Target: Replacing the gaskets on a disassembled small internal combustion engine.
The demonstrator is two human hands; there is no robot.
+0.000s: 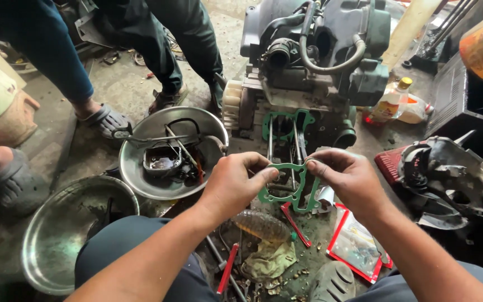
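Dirty concrete floor (113, 84) under me: engine block (308, 61), two steel bowls (57, 235) (141, 179), oil bottle (389, 100), red packet (359, 246), rag (269, 260), scattered bits.

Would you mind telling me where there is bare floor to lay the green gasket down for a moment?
Both the left hand and right hand hold the green gasket. Bare concrete lies between the upper steel bowl and the sandalled foot. The lower steel bowl has bare room inside. Below the hands it is crowded: rag, red-handled tools, plastic packet.
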